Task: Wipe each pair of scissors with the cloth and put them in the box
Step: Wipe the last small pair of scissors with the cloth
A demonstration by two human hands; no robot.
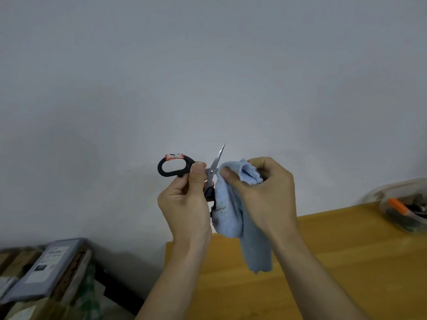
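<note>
Box holds scissors, orange handle showing.

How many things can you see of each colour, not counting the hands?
Black: 1, the scissors, black-handled, held by the left hand.
Blue: 1, the cloth, held by the right hand.
Clear: 1, the box.
Yellow-brown: 1, the table.
Grey: 1, the flat package.
Total: 5

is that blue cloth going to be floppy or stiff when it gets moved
Probably floppy: the blue cloth bunches in the right hand and its free end hangs limp. Likely light, since a loose finger pinch holds it. It looks soft, so it should not slip easily.
</note>
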